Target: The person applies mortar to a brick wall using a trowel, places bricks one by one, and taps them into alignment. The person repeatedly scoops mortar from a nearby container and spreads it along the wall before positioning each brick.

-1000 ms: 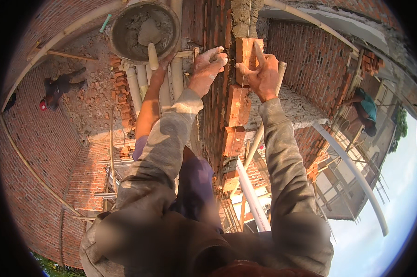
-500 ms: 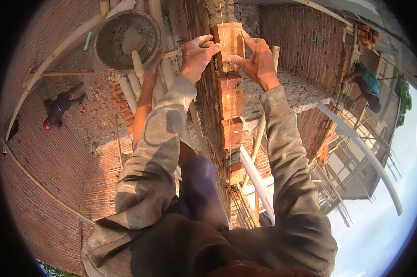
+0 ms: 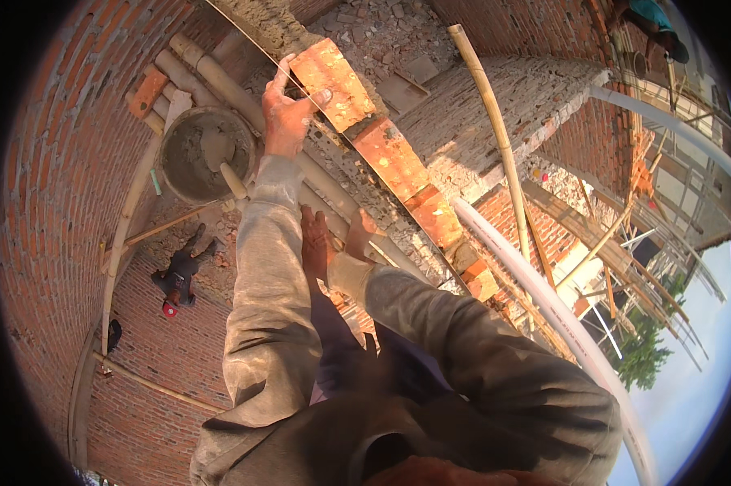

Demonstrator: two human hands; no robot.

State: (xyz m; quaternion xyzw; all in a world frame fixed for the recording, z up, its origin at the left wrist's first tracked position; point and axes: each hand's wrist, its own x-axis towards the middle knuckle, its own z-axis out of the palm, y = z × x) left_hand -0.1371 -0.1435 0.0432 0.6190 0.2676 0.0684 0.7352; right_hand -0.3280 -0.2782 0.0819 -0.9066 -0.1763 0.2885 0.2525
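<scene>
At the top of a narrow brick wall, my left hand [image 3: 288,117] is closed against the left side of an orange brick [image 3: 333,85]. Its thumb rests on the brick's upper face and a finger reaches along the edge. A thin string line [image 3: 248,36] runs beside that edge. More bricks [image 3: 391,158] continue the row toward me. My right arm reaches down to the left, its sleeve cuff [image 3: 349,274] close to my bare feet [image 3: 315,241]. The fingers of the right hand cannot be made out there.
Left of the wall stands a round tub of wet mortar [image 3: 207,154] with a trowel handle [image 3: 233,180] over its rim. Bamboo poles [image 3: 195,81] lie beside it; another pole [image 3: 495,121] and a white pipe [image 3: 535,292] stand right. A person [image 3: 175,279] is far below; another is upper right.
My right hand has left the brick and moved down toward my feet. My left hand stays at the brick. The view has turned, so the wall now slants across it.
</scene>
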